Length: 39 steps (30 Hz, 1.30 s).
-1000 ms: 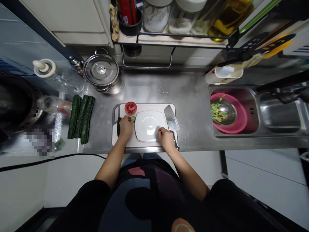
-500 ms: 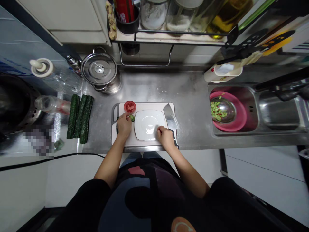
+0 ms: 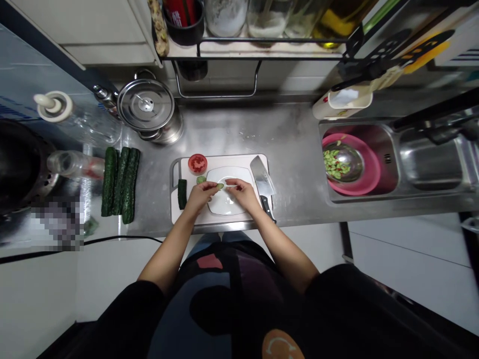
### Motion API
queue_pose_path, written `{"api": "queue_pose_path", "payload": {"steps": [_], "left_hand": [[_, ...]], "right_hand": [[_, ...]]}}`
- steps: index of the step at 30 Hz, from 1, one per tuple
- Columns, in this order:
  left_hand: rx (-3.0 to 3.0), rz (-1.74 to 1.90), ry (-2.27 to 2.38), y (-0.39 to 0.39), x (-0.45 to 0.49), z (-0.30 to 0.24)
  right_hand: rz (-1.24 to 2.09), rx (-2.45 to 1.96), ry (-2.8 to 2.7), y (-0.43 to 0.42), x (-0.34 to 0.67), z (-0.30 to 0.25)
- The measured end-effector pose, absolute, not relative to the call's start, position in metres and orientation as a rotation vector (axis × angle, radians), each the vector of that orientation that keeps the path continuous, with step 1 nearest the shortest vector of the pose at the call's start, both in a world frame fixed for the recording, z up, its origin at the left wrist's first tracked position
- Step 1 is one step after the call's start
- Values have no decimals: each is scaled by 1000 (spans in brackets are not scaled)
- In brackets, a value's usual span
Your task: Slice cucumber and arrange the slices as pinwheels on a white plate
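Note:
Over the white square plate (image 3: 226,207), my left hand (image 3: 200,195) pinches a thin cucumber slice (image 3: 220,186) by its edge. My right hand (image 3: 244,193) is just to the right of that slice, its thumb and forefinger apart with nothing visible between them. The plate lies on a white cutting board (image 3: 177,214) with a grey handle. Left of the plate are more cucumber slices (image 3: 201,179), partly behind my left hand, and a dark green cucumber piece (image 3: 182,193). A halved tomato (image 3: 197,163) rests cut side up. At the board's right lies a cleaver (image 3: 262,177).
Whole cucumbers (image 3: 120,184) lie on the counter at left, by a lidded steel pot (image 3: 147,107). In the sink (image 3: 389,184), a pink basin (image 3: 368,177) holds a bowl of chopped vegetables. A rack (image 3: 269,52) with jars hangs above the counter.
My left hand has moved right from the cucumber slices to above the plate, with one slice in its fingers. My right hand has shifted up and left toward it. The view has shifted slightly.

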<state>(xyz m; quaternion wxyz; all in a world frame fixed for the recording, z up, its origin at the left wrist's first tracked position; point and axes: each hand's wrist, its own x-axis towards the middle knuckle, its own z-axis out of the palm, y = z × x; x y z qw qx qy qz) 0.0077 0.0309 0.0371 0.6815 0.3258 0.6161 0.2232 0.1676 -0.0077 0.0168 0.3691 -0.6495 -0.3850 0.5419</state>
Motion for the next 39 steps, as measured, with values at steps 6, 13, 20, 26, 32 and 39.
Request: {"api": "queue_pose_path", "payload": {"steps": [6, 13, 20, 26, 32, 39], "left_hand": [[848, 464, 1372, 41, 19, 31], [1230, 459, 1394, 58, 29, 13], [2010, 465, 1272, 75, 37, 3], [2372, 478, 996, 85, 31, -22], [2474, 397, 955, 86, 27, -24], [2482, 289, 970, 81, 27, -17]], "right_hand": [[1443, -1677, -864, -1, 167, 5], [1555, -1614, -623, 14, 170, 2], [1561, -1656, -468, 33, 179, 9], [1578, -1882, -550, 40, 184, 12], [1413, -2128, -845, 46, 181, 15], [923, -2303, -1476, 34, 179, 14]]}}
